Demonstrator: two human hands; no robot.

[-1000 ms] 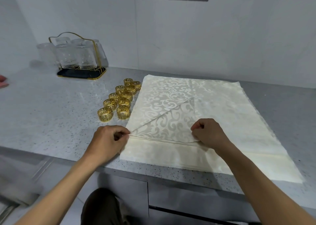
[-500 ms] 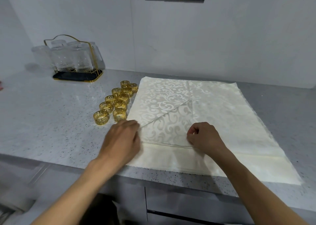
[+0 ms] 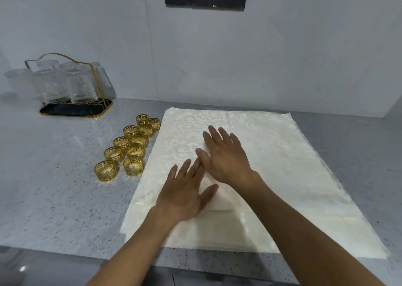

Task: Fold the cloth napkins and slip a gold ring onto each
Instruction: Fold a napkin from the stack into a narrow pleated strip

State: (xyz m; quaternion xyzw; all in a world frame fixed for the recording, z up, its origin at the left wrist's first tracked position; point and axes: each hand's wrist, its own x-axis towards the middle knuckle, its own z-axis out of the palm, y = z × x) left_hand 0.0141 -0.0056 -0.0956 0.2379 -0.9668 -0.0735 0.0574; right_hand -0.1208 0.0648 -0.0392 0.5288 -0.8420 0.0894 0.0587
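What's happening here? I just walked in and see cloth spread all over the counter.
A person is folding a cream cloth napkin on the grey counter. Both hands lie flat on it with fingers straight: the left hand nearer the counter edge, the right hand just beyond, pressing a fold down. More cream cloth lies underneath. The gold rings stand in a cluster to the left of the cloth, and none is on a napkin yet. A rack of glasses stands by the wall.

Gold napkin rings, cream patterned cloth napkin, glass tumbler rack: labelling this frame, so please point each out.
Gold napkin rings (image 3: pixel 106 170): head view, nearest ring's side.
Cream patterned cloth napkin (image 3: pixel 282 155): head view, bare right part.
Glass tumbler rack (image 3: pixel 102 107): head view, tray rim.
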